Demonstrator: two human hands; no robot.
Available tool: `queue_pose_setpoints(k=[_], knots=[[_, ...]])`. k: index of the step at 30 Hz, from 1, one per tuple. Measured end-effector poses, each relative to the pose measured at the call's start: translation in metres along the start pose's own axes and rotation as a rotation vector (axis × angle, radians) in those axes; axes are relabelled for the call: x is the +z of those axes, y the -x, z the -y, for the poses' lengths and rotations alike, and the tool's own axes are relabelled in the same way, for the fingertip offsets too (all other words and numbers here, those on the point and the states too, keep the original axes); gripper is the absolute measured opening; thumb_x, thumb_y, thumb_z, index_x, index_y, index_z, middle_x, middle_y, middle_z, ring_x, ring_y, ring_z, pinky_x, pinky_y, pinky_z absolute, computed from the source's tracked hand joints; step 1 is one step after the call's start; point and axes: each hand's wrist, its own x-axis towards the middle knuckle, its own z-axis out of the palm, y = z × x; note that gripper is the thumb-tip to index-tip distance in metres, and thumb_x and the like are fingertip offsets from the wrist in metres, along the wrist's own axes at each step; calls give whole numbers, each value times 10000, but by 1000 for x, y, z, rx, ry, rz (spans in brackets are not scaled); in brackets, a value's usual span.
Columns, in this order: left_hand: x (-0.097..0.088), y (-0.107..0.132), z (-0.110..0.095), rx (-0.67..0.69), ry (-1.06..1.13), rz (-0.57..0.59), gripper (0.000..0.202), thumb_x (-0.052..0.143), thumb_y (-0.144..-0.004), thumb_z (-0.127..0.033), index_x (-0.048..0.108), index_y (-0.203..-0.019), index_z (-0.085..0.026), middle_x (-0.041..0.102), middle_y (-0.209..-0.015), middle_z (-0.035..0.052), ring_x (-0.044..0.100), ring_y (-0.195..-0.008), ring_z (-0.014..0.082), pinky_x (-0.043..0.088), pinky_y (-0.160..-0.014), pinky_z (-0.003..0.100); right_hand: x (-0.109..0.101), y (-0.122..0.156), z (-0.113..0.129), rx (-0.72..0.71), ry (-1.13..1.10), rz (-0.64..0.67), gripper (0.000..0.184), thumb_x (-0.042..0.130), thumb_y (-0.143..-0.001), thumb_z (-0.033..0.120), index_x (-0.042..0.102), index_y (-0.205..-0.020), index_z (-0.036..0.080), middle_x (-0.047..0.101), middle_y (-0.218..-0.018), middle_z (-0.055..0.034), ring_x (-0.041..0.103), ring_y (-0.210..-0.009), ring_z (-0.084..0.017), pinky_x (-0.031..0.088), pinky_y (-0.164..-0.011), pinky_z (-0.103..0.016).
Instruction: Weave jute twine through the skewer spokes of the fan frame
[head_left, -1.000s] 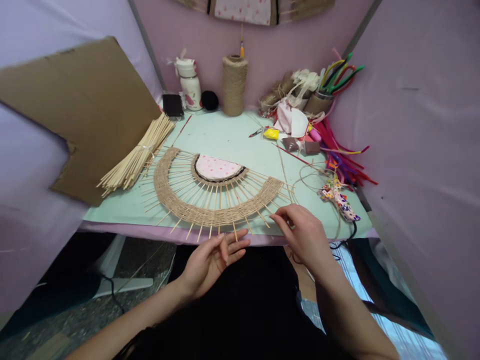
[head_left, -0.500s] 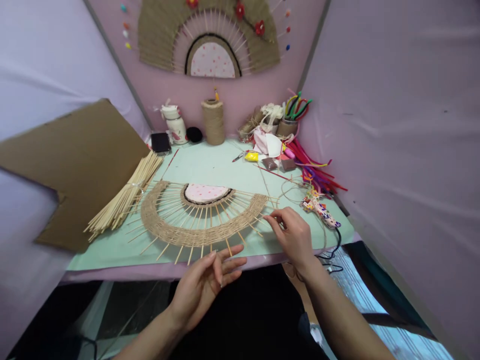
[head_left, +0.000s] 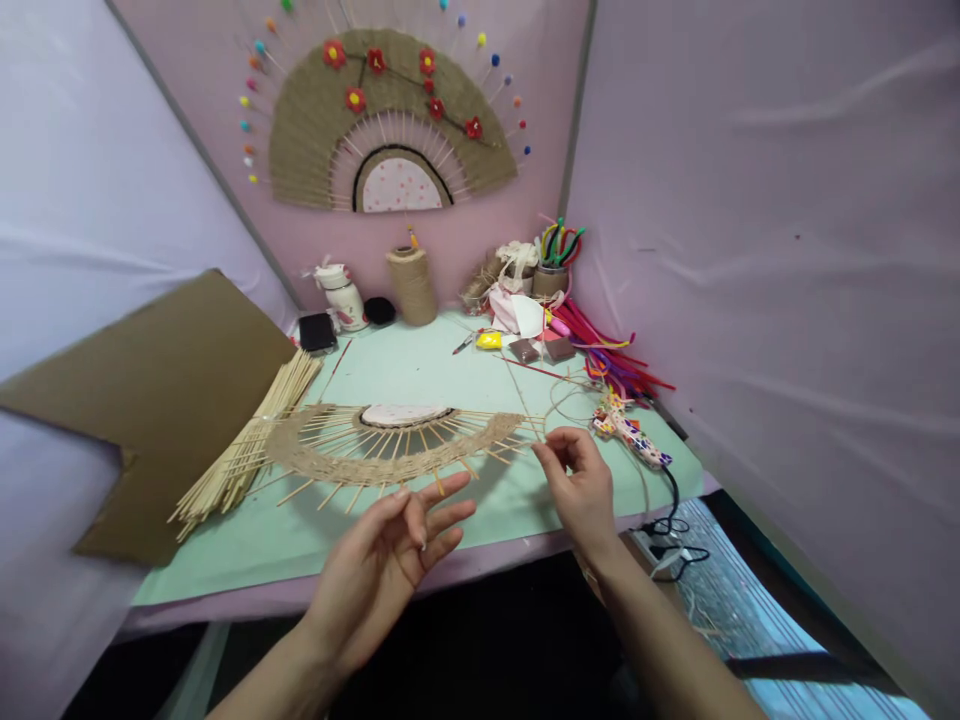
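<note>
A tan woven half-ring fan (head_left: 360,468) — bare sticks (head_left: 295,493) radiating — tilts by the spread left hand (head_left: 386,555); the right hand (head_left: 583,490) presses thumb to forefinger.

Craft booth (head_left: 750,260) — twine spool (head_left: 412,288); bundled sticks (head_left: 231,478)

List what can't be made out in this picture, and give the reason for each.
All in the head view:
- Wall fan: topmost spoke ends, cut off by the top edge.
- Cardboard: far left end, cut off by the left edge.
- Woven fan: underside, hidden by its own weave.
- Left hand: back, hidden by the palm.
- Bottle: print details, too small.
</note>
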Motion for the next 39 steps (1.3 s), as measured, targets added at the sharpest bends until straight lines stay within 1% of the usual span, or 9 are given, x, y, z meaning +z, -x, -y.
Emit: queue_pose_setpoints(k=[11,18,20,22,25,30,33,35,39], knots=[[-3,6,-1,7,-17,-38,461,475,-941,-262,616,-525,-122,612,-1331,100,657,-1075,230,565,-875,300,-6,18,0,-109,39,68,131,616,-879,313,634,-807,205,624,-705,9,545,-613,-126,458,-600,-254],[-9,9,1,-34,-33,-50,458,491,-936,-268,618,-521,-121,593,-1359,97,655,-1080,234,564,-877,300,3,14,-4,17,21,73,193,633,-855,369,639,-783,190,629,-658,7,539,-566,-128,449,-546,-249],[-10,12,1,-44,-46,-57,459,502,-931,-274,616,-513,-121,593,-1359,101,652,-1086,242,566,-871,299,5,12,-5,20,37,75,211,631,-856,384,636,-780,188,632,-651,6,534,-551,-126,441,-531,-246],[-11,15,0,-50,-57,-68,462,505,-930,-273,613,-508,-121,596,-1354,104,652,-1088,245,567,-866,296,5,12,-5,-26,88,65,205,625,-867,381,634,-788,192,638,-660,4,539,-558,-127,438,-538,-249],[-12,18,-1,-51,-70,-77,463,501,-932,-271,618,-509,-122,606,-1340,108,655,-1081,246,566,-861,294,3,14,-5,-154,195,27,158,623,-886,342,623,-811,202,637,-683,5,549,-590,-129,440,-572,-256],[-14,19,0,-50,-66,-90,470,498,-930,-275,618,-502,-124,629,-1305,114,664,-1055,241,567,-853,291,-5,13,-2,-324,312,22,96,621,-904,275,595,-848,201,611,-705,6,545,-617,-124,438,-611,-259],[-16,21,1,-60,-70,-101,468,510,-925,-279,614,-495,-126,629,-1305,111,664,-1052,240,567,-852,288,-14,6,4,-360,368,75,82,598,-921,269,601,-878,199,613,-732,-8,549,-640,-135,442,-639,-274],[-18,23,1,-68,-77,-108,463,526,-917,-284,611,-489,-127,619,-1320,107,662,-1055,245,567,-857,293,-21,-1,9,-369,391,144,88,570,-934,265,618,-892,204,637,-782,-31,578,-710,-157,451,-683,-291],[-19,25,-1,-80,-94,-113,458,538,-912,-293,619,-492,-130,603,-1347,94,661,-1061,248,565,-876,304,-31,-20,15,-352,352,270,114,566,-926,257,646,-856,215,665,-819,-41,612,-801,-182,463,-741,-310]])
